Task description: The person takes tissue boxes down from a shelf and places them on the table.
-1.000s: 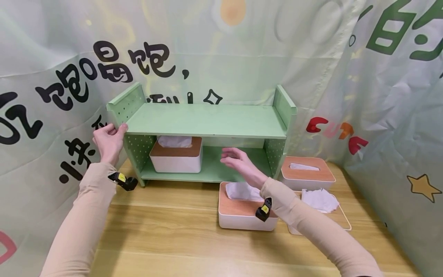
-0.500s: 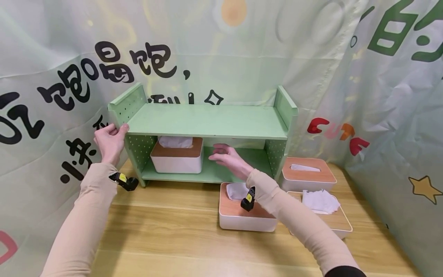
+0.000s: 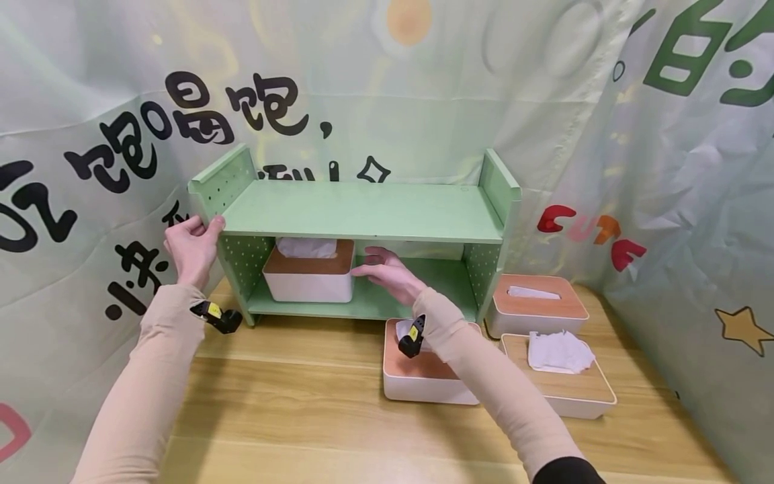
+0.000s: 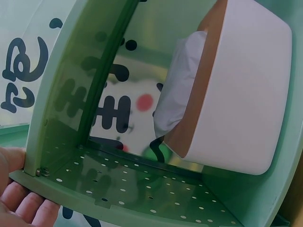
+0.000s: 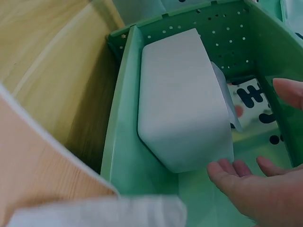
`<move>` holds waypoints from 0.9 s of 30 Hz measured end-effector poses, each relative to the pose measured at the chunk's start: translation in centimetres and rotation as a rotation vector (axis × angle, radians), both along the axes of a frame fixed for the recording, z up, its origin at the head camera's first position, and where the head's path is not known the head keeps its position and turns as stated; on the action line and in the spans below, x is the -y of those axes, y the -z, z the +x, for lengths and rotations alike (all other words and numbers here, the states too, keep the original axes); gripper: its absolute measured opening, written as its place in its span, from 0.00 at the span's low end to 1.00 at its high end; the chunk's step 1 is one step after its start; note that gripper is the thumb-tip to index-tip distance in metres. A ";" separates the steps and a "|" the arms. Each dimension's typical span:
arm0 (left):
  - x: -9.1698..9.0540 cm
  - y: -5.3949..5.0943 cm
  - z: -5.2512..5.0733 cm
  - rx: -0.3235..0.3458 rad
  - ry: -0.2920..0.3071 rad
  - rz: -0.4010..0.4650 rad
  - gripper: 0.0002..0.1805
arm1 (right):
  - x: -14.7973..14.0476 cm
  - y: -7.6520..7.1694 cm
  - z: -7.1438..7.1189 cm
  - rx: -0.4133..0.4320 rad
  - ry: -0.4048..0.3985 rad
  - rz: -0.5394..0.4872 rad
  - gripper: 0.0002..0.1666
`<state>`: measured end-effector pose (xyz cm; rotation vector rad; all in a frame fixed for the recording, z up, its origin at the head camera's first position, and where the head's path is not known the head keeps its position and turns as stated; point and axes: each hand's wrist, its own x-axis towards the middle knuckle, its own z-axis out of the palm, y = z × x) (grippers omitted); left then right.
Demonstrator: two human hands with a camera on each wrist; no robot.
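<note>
A green two-tier shelf [image 3: 363, 212] stands on the wooden table. My left hand [image 3: 192, 252] grips its left side panel, thumb at the front and fingers curled round the outside, as the left wrist view shows. On the lower tier, towards the left, sits a white tissue box [image 3: 307, 288] with a brown wooden lid and tissue on top. My right hand [image 3: 390, 274] reaches into the lower tier from the right. Its fingertips [image 5: 222, 165] lie at the box's right end, thumb apart; whether they touch it I cannot tell.
Under my right forearm stands another tissue box [image 3: 423, 390], partly hidden. To the right of the shelf are two more, a closer tissue box [image 3: 580, 407] and a farther tissue box [image 3: 538, 306]. Printed cloth [image 3: 387, 81] hangs behind the table [image 3: 272, 403].
My right hand has moved left inside the lower tier, up to the tissue box's right end. My left hand has kept its grip on the shelf, and the boxes have stayed put.
</note>
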<state>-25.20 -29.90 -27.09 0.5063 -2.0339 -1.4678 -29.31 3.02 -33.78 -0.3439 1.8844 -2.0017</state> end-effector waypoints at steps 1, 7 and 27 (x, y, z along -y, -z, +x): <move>0.0 0.0 0.0 -0.003 -0.001 0.003 0.24 | 0.2 0.1 -0.1 0.003 -0.001 -0.003 0.49; 0.1 -0.1 -0.1 -0.009 0.008 0.021 0.23 | 1.3 0.5 -0.8 0.017 0.027 -0.047 0.52; 0.0 -0.1 -0.1 0.006 -0.003 0.013 0.23 | 4.5 2.4 -2.6 -0.061 0.142 0.016 0.67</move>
